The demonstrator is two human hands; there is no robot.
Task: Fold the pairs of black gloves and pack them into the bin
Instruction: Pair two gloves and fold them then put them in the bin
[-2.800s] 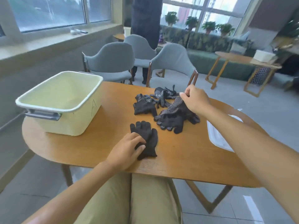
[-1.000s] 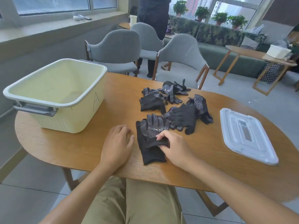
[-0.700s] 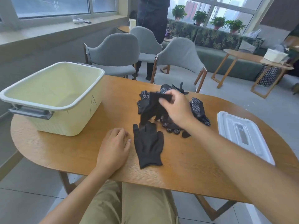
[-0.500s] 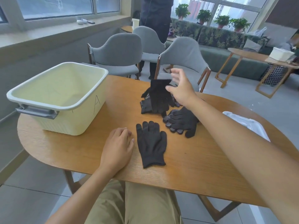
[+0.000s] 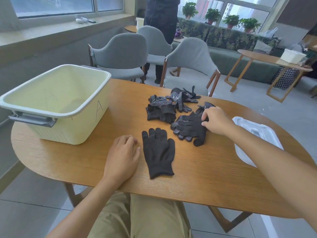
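Observation:
One black glove (image 5: 158, 152) lies flat near the table's front edge, fingers pointing away from me. My left hand (image 5: 122, 156) rests palm down on the wood just left of it, holding nothing. Further back lies a heap of black dotted gloves (image 5: 189, 128), and my right hand (image 5: 216, 120) pinches the top glove of that heap at its right side. Two more bunches of gloves (image 5: 161, 109) lie behind. The pale yellow bin (image 5: 96, 107), marked with an A, stands at the left of the table with nothing visible inside.
A white lid (image 5: 255, 134) lies at the table's right, partly under my right forearm. Grey chairs (image 5: 188, 60) stand behind the wooden table (image 5: 205, 169). A person in dark clothes (image 5: 161, 18) stands beyond them. A second small table (image 5: 267, 59) is at the far right.
My right hand dropped the glove it held up onto the far bunch and came down onto the nearer heap. My left hand and the flat glove stayed put.

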